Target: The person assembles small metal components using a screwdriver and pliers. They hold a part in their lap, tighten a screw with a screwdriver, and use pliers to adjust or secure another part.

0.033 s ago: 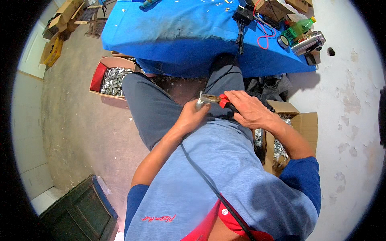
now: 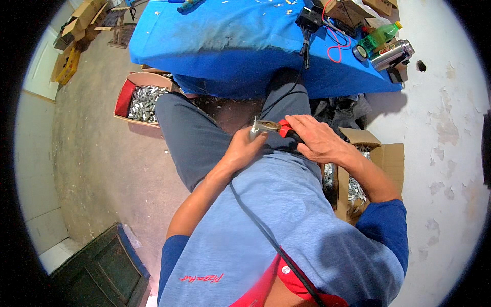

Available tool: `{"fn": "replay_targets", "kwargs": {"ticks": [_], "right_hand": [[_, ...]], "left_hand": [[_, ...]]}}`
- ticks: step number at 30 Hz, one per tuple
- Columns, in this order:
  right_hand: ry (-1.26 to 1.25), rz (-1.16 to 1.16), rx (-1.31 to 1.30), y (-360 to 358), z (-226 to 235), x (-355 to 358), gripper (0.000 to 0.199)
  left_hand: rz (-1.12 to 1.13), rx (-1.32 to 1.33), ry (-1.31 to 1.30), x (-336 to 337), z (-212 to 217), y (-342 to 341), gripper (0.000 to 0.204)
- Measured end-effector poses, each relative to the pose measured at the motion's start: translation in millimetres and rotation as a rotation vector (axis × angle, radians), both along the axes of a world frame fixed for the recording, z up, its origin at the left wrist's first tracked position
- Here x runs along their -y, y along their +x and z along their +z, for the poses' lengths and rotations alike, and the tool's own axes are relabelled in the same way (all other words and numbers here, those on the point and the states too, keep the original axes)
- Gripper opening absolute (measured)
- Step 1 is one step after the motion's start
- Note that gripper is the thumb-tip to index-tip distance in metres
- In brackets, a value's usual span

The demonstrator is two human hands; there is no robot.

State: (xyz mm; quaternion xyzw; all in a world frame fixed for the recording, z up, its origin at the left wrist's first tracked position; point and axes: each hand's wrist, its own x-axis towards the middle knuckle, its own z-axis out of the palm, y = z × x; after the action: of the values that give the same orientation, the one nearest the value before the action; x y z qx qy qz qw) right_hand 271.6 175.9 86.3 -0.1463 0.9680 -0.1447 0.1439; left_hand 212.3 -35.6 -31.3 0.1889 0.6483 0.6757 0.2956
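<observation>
Over my lap, my left hand point(image 2: 244, 149) is closed round a small silvery metal piece point(image 2: 253, 132) that stands upright, its top showing above the fingers. My right hand point(image 2: 318, 140) grips a pair of pliers point(image 2: 285, 129) by the red and black handles. The pliers' metal jaws point left and meet the upper part of the piece; whether they are clamped on it I cannot tell. My fingers hide the lower part of the piece.
Ahead is a table with a blue cloth point(image 2: 220, 56), holding a green bottle point(image 2: 382, 36), a steel flask point(image 2: 393, 55) and cables. Boxes of small metal parts stand at left point(image 2: 147, 104) and right point(image 2: 391, 163). A black cable point(image 2: 255, 215) runs down my front.
</observation>
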Motion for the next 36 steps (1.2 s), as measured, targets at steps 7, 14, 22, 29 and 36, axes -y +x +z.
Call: {"fn": "replay_targets", "kwargs": {"ticks": [7, 14, 22, 29, 36], "right_hand": [[0.031, 0.094, -0.054, -5, 3, -7, 0.066], [0.091, 0.112, 0.018, -8, 2, -5, 0.059], [-0.484, -0.133, 0.540, -5, -16, -18, 0.031], [-1.007, -0.394, 0.963, 6, -5, -9, 0.036], [-1.229, -0.405, 1.075, 19, -10, -3, 0.043]], "left_hand": [[-0.055, -0.026, -0.032, 3, 11, 2, 0.028], [-0.073, -0.142, -0.101, 3, 6, 3, 0.025], [-0.190, -0.013, -0.068, 10, 13, 5, 0.038], [-0.227, 0.031, -0.051, 17, 46, 11, 0.037], [-0.180, -0.048, -0.016, 24, 69, 21, 0.033]]}}
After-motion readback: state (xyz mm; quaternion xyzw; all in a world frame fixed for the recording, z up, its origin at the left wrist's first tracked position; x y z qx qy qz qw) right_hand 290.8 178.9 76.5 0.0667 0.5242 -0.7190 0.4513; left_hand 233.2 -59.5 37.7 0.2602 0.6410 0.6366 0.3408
